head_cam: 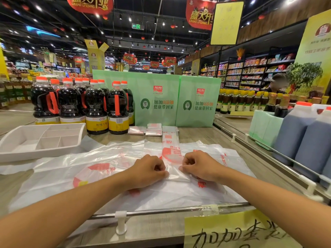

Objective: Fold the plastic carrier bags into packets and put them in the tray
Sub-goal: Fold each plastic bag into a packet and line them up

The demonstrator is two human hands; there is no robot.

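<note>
The bag [170, 147] I am folding lies as a long narrow strip, running straight away from me over a spread of loose bags [86, 178] on the counter [197, 135]. I have its near end pinched from both sides. My left hand [148, 171] is on the left edge and my right hand [198, 167] on the right edge. On each, the fingers are curled and the thumb is closed against the forefinger on the plastic. The bit between my hands looks turned over on itself, though the clear film makes that hard to tell.

Just left of the strip's far end lie small folded packets [153, 130]. Well left of the strip sits the white divided tray [16, 151], its near corner on the loose bags. Beyond the strip stand green boxes [157, 104], with dark bottles [95, 106] to their left. Right of the strip, past a rail, stand grey jugs [304, 140]. On my side of the strip run a metal rail [161, 211] and a yellow sign [232, 233].
</note>
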